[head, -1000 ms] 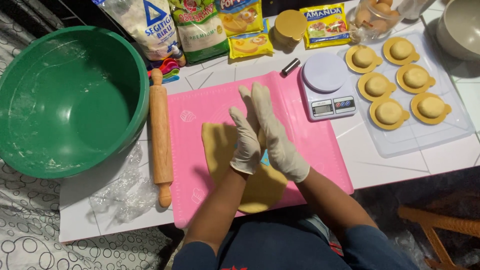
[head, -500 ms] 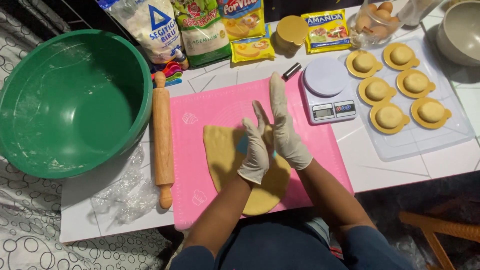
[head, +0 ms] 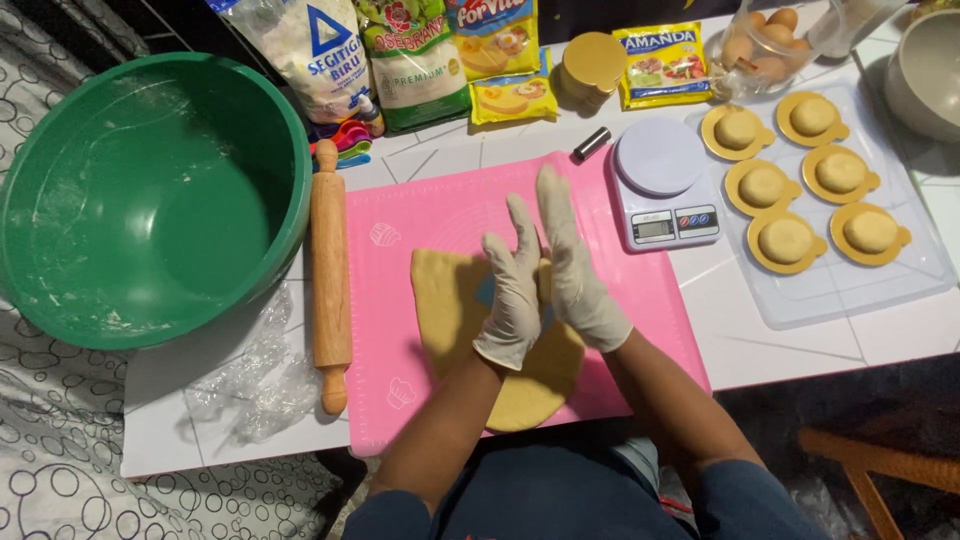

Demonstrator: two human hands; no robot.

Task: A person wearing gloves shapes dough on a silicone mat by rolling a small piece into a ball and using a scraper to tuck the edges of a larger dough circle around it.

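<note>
Both my hands wear white gloves and are pressed palm to palm above a flat sheet of yellow dough on a pink silicone mat. A small piece of dough shows between the palms. My left hand sits slightly lower, my right hand reaches further forward. A wooden rolling pin lies along the mat's left edge.
A big green bowl stands at the left. A white kitchen scale sits right of the mat. A clear tray holds several dough balls on yellow paper cups. Ingredient packets, a jar of eggs and a grey bowl line the back.
My palms have slid against each other: the right hand moved forward and the left hand back, staying pressed together over the dough sheet.
</note>
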